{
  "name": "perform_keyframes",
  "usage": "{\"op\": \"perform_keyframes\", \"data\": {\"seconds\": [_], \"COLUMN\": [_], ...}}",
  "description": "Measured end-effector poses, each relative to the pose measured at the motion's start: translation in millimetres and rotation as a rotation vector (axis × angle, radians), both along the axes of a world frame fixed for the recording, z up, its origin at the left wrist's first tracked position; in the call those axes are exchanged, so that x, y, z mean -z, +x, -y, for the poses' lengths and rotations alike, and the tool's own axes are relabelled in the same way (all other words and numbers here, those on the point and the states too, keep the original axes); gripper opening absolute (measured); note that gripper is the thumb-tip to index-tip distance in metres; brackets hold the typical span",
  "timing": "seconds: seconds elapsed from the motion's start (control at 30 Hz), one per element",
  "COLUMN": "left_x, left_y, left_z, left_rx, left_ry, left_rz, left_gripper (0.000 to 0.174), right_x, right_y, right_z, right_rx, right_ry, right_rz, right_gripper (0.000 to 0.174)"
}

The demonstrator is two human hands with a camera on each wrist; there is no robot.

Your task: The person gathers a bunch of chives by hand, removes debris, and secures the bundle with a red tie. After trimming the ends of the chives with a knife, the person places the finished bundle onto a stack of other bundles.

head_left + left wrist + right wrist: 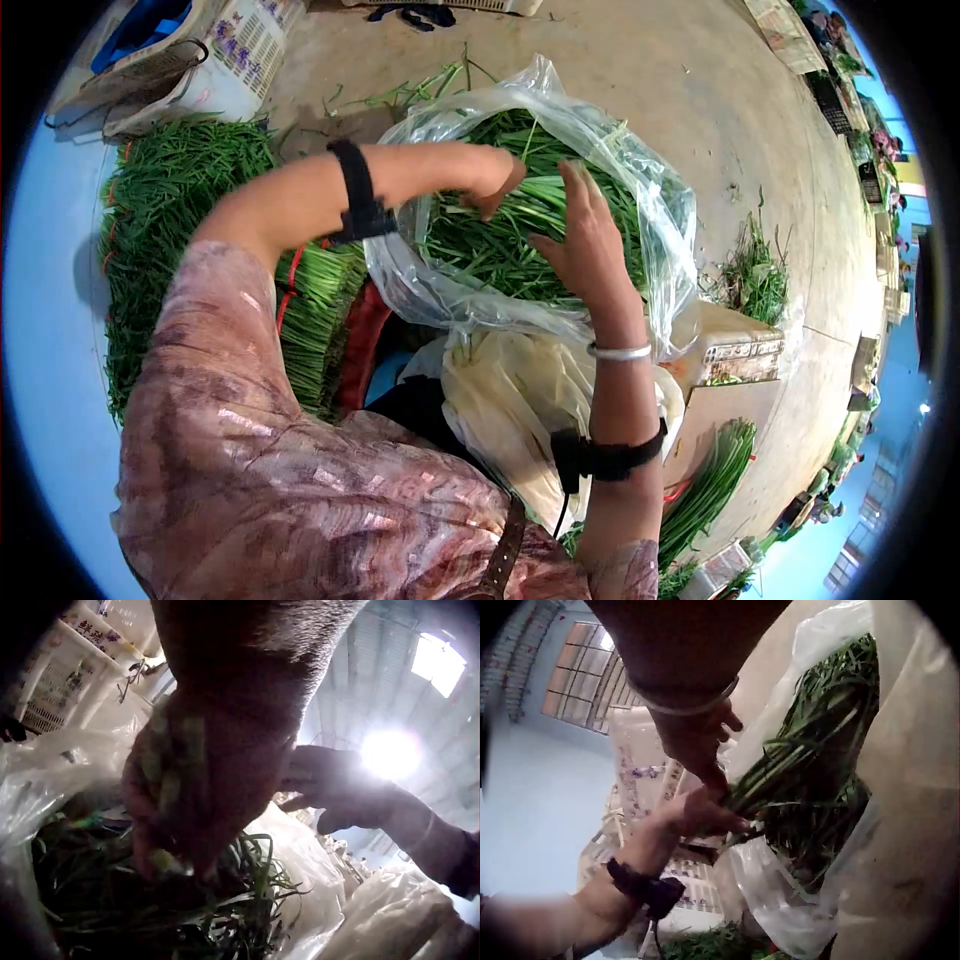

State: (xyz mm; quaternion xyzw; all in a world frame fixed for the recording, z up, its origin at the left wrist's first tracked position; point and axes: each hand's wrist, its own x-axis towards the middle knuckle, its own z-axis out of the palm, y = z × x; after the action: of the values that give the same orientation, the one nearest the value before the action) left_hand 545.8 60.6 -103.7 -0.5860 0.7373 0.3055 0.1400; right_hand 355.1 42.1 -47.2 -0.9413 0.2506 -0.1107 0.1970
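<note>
A clear plastic bag [670, 215] stands wide at the mouth, packed with long, narrow-leaved greens [480, 250]. Over its left side my left hand [490, 178] has its fingers curled, and pale stalks run from it across the pile. In the right wrist view that left hand [701, 814] grips the stalk ends of a bunch [780, 761]. My right hand [592, 245], with a bangle at its wrist, hovers over the right part of the greens, fingers extended and thumb apart. From the left wrist view, the right hand [345, 787] appears beyond the dark left hand [210, 772].
Tied bundles of greens [180, 210] are stacked at the left, below a white crate [225, 70]. A cardboard box [735, 340] stands right of the bag, with another bundle [715, 480] nearer. Loose trimmings [755, 270] lie on the concrete floor [770, 130].
</note>
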Motion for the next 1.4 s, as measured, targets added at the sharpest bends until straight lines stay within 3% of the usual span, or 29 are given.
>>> {"op": "perform_keyframes", "data": {"seconds": [0.03,0.1,0.13,0.2,0.27,0.33,0.4,0.47,0.5,0.53,0.57,0.6,0.67,0.73,0.77,0.83,0.93,1.0,1.03,1.13,1.27,1.33,1.37,1.4], "left_x": [-8.9,-31.0,-31.2,-30.0,-29.8,-51.1,-49.4,-52.3,-55.2,-57.9,-63.0,-59.9,-44.1,4.2,47.5,110.8,162.0,172.8,177.3,132.4,47.2,16.7,0.2,-20.5], "left_y": [-3.4,1.1,4.3,8.1,5.4,3.4,4.4,12.2,17.5,21.5,24.6,30.7,48.5,64.1,67.7,66.1,35.0,25.6,30.9,36.4,39.5,36.0,30.0,23.8], "left_z": [13.4,13.0,18.8,19.6,12.0,7.3,4.4,8.0,10.9,13.1,9.7,5.2,-5.2,-21.9,-28.6,-42.9,-92.1,-96.1,-88.5,-90.2,-75.9,-65.2,-62.8,-55.9], "left_rx": [-0.014,-0.173,-0.213,-0.184,-0.562,-0.563,-0.606,-0.608,-0.609,-0.608,-0.628,-0.629,-0.779,-0.913,-1.0,-0.644,-0.654,-0.536,-0.565,-0.383,-0.371,-0.302,-0.254,-0.257], "left_ry": [0.167,0.265,0.328,0.301,0.564,0.533,0.669,0.692,0.712,0.731,0.671,0.672,0.709,0.487,0.331,0.029,-0.162,-0.534,-0.27,-0.415,-0.315,-0.243,-0.368,-0.367], "left_rz": [0.018,-0.196,-0.299,-0.412,-0.748,-0.627,-0.857,-0.921,-0.983,-1.042,-1.043,-1.042,-1.268,-1.377,-1.384,-0.5,-0.326,-0.085,-0.035,-0.077,-0.237,-0.384,-0.419,-0.417], "left_gripper": [0.03,0.027,0.026,0.028,0.025,0.023,0.027,0.032,0.04,0.051,0.065,0.065,0.066,0.059,0.055,0.055,0.06,0.056,0.055,0.057,0.048,0.038,0.022,0.022], "right_x": [2.3,5.3,8.0,16.9,29.2,43.3,42.0,45.5,41.5,46.6,42.3,38.2,31.2,26.8,22.1,15.4,13.9,9.0,10.1,5.0,5.2,12.2,12.9,11.8], "right_y": [9.6,28.0,33.3,41.8,42.1,37.8,31.2,27.1,26.1,23.5,21.6,19.4,11.2,-1.9,-7.1,-17.0,-29.3,-34.1,-37.1,-41.2,-38.0,-30.2,-23.0,-15.6], "right_z": [1.6,1.6,-0.9,-4.2,-6.6,-9.1,-6.5,-0.5,-0.7,0.6,4.4,7.6,11.0,15.3,13.9,13.4,15.8,17.1,18.8,16.7,12.1,10.4,9.5,5.9], "right_rx": [-0.001,-0.023,-0.029,0.024,0.031,0.023,-0.02,0.012,0.004,0.067,0.091,0.115,0.072,0.062,0.126,0.184,0.225,0.276,0.3,0.282,0.294,0.235,0.165,0.113], "right_ry": [0.004,0.03,0.033,0.104,0.12,0.034,-0.007,0.199,-0.048,0.021,0.062,0.103,0.063,0.105,0.17,0.235,0.378,0.372,0.422,0.458,0.513,0.376,0.26,0.143], "right_rz": [-0.003,-0.1,-0.1,-0.036,-0.002,0.095,0.128,0.116,0.099,0.333,0.293,0.255,0.346,0.359,0.367,0.402,0.52,0.599,0.604,0.6,0.561,0.479,0.422,0.302], "right_gripper": [0.087,0.113,0.113,0.122,0.12,0.124,0.118,0.105,0.096,0.086,0.082,0.079,0.073,0.068,0.058,0.055,0.046,0.047,0.049,0.051,0.051,0.05,0.047,0.048]}}
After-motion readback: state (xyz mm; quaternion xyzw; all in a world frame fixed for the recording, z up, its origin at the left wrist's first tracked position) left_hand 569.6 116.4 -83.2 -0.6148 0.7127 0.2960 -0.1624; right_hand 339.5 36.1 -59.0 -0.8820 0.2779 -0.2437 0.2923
